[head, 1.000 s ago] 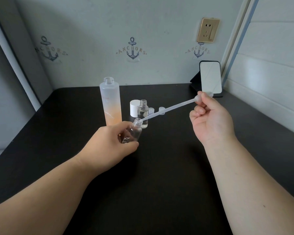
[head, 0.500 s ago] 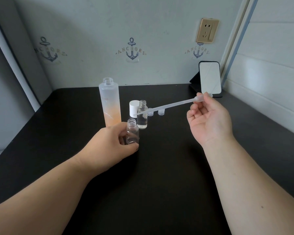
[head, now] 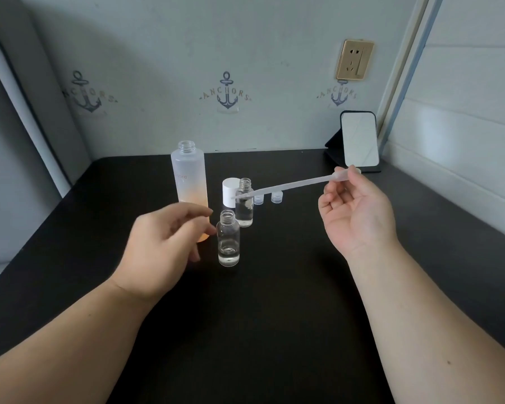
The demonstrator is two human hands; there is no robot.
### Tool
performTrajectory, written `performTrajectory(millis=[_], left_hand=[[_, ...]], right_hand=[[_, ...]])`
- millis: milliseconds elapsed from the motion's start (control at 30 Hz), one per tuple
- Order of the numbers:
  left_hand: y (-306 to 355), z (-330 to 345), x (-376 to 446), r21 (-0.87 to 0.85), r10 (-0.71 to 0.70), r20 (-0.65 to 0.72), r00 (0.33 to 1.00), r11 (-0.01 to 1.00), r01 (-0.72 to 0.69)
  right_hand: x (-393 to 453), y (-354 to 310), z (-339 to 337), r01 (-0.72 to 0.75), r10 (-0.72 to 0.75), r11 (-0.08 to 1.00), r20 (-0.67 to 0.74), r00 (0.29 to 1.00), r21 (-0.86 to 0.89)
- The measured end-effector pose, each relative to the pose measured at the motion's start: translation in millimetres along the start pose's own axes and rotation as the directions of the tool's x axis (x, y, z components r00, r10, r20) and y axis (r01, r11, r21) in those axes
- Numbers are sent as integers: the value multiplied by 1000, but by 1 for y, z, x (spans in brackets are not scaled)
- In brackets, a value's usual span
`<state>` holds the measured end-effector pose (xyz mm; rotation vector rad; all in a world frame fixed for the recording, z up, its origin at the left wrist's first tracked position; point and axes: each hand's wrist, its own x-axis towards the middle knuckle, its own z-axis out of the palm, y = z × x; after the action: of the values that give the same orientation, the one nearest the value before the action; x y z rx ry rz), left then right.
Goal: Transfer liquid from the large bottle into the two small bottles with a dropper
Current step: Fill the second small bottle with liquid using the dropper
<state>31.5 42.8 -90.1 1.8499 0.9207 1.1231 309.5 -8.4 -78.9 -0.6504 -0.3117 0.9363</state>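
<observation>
I am pinching the dropper (head: pixel 298 183) in my right hand (head: pixel 357 212); my left hand (head: pixel 164 246), loose and empty, is hovering beside the near small bottle (head: pixel 228 242) on the bench (head: pixel 274 316), risking knocking it over

Right hand (head: pixel 359 211) pinches dropper (head: pixel 289 186) above bottles.

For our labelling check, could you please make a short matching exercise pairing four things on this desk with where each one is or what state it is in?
Things:
1. dropper
2. large bottle
3. near small bottle
4. white cap

States:
A. stands behind the far small bottle
B. frosted, orange toward the base
C. pinched in the right hand
D. upright beside the left hand, untouched

Pairs: 1-C, 2-B, 3-D, 4-A
</observation>
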Motion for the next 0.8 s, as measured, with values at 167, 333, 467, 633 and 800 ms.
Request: performTrajectory(millis=[167, 333, 467, 633, 800], left_hand=[[-7, -5, 11, -29, -62, -343, 937, 998, 56], [-22, -2, 27, -132, -196, -204, 959, 976, 171], [-31, 4, 33, -47, -199, -99, 975, 980, 195], [-29, 8, 36, 116, -163, -111, 980, 978, 175], [-22, 7, 32, 66, -145, -103, 984, 986, 152]], right_hand=[[-6, 6, 3, 0, 0, 1000, 18, 1000, -21], [-12, 9, 12, -7, 6, 999, -14, 1000, -37], [-15, 2, 20, 17, -18, 999, -28, 999, -46], [-20, 0, 16, 21, -25, 998, -61, 998, -65], [-20, 6, 5, 34, -35, 999, -46, 998, -30]])
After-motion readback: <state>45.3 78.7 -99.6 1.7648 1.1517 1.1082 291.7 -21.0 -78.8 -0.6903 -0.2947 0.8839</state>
